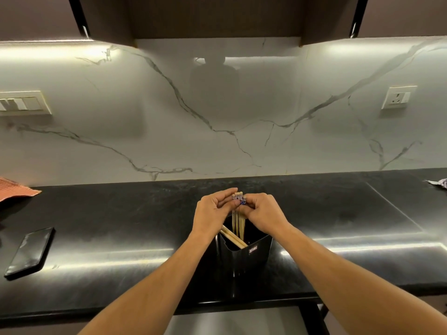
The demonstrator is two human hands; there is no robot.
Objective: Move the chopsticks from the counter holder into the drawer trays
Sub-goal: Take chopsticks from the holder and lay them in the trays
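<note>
None of the chopsticks (pixel 237 218) seem to be moved yet: a few upright ones are pinched at their tops between left hand (pixel 212 211) and right hand (pixel 262 213), tips inside the black holder (pixel 251 257) at the near counter (pixel 121 213) edge, two more are left leaning inside, and no drawer trays are seen.

head view | worn on person's head | faces forward and down over bench (pixel 101 240) toward marble wall (pixel 169 112) | close
</note>
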